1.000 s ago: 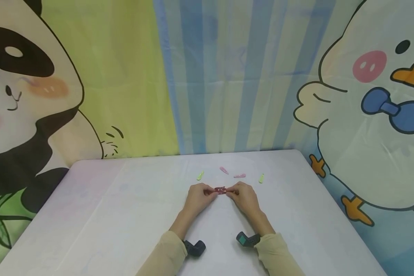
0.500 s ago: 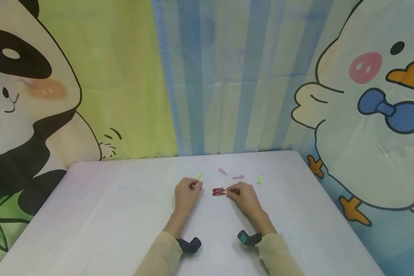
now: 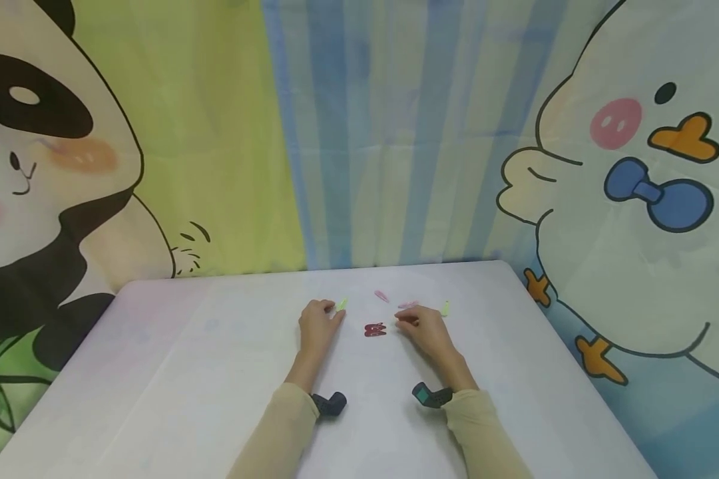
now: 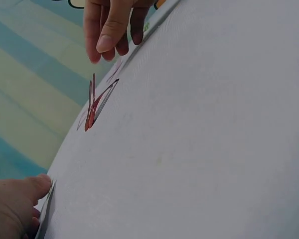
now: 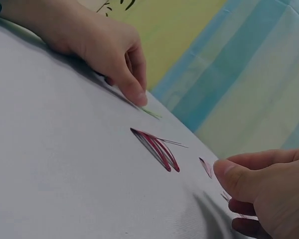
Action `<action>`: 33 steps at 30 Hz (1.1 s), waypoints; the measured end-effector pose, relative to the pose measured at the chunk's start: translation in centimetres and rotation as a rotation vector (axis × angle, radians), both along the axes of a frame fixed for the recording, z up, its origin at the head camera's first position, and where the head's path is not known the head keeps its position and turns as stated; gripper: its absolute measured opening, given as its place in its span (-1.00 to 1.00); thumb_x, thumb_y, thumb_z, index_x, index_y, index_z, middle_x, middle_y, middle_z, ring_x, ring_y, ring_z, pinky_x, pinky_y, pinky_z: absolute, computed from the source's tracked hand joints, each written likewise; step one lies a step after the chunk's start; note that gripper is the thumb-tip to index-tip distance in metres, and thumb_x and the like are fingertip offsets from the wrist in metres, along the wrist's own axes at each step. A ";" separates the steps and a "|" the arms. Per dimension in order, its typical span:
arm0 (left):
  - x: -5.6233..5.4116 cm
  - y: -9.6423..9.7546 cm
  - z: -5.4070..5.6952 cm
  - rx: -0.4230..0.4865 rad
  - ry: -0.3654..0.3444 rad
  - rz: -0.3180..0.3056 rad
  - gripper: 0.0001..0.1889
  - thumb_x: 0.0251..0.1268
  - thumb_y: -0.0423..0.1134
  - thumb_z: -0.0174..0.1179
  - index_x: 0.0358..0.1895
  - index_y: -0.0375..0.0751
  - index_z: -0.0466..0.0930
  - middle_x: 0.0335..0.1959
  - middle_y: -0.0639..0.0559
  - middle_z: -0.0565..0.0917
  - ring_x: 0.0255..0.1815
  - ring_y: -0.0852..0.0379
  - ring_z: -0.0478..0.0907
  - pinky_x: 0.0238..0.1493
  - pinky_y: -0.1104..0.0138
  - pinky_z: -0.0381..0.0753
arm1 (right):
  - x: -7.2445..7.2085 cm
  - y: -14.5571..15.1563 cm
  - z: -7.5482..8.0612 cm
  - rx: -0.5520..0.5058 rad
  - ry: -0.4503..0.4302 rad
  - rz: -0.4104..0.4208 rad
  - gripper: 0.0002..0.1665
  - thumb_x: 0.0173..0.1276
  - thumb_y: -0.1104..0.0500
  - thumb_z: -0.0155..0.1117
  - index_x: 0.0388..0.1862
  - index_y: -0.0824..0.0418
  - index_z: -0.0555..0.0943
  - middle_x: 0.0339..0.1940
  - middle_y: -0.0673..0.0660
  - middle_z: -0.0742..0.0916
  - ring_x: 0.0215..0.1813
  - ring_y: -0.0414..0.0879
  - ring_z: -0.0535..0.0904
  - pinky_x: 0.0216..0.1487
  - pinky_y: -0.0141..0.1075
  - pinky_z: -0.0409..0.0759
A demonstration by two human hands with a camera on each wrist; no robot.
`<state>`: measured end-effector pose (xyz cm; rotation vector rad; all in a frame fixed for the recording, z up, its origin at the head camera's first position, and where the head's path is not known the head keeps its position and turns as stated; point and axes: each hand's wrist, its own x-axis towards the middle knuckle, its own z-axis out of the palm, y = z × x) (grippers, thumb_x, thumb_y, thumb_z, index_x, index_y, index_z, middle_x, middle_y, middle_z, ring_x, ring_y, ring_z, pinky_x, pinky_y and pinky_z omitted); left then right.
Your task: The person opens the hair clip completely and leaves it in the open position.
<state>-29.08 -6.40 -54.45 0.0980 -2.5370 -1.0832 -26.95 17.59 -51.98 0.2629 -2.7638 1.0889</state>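
Two dark red snap hair clips lie side by side on the white table, between the hands; their prongs are lifted in the right wrist view. My left hand pinches the near end of a green hair clip, with thumb and fingertips around it. In the left wrist view that left hand shows only in part at the lower left corner. My right hand hovers just right of the red clips, its fingers loosely bent around nothing. A second green hair clip lies behind the right hand.
Two pink hair clips lie farther back, one pink clip behind the red pair and another pink clip near the right fingertips. The white table ends at a patterned curtain. Each wrist wears a dark camera.
My left hand has left the red clips and reached left and back to the green clip. My right hand has let go of the red clips and risen slightly off them.
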 end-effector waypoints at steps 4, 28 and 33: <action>-0.4 -0.1 -0.2 0.004 -0.027 -0.007 -0.67 0.04 -0.15 0.41 -0.15 -0.27 0.68 -0.26 -0.11 0.63 -0.15 -0.10 0.58 -0.03 0.09 0.52 | -1.2 0.1 -0.1 -0.010 -0.009 0.031 -0.80 0.20 0.16 0.39 -0.17 0.07 0.72 -0.18 -0.01 0.76 -0.12 -0.13 0.63 -0.03 -0.21 0.60; 0.1 0.5 -1.5 -0.042 -0.013 0.085 -0.76 -0.04 -0.10 0.46 -0.34 -0.15 0.71 -0.41 0.08 0.50 -0.45 0.21 0.37 -0.32 0.30 0.41 | -14.1 -4.9 1.3 0.289 -0.006 0.770 -0.77 0.19 0.18 0.38 -0.13 0.10 0.73 -0.21 -0.02 0.74 -0.15 -0.21 0.63 -0.11 -0.39 0.59; 0.0 0.4 -1.4 -0.036 0.006 0.096 -0.80 -0.04 -0.12 0.46 -0.39 -0.13 0.72 -0.45 0.11 0.50 -0.46 0.24 0.37 -0.35 0.34 0.42 | -15.1 -5.8 0.3 0.263 0.019 0.841 -0.76 0.17 0.16 0.40 -0.14 0.10 0.74 -0.23 -0.05 0.72 -0.15 -0.23 0.63 -0.12 -0.42 0.59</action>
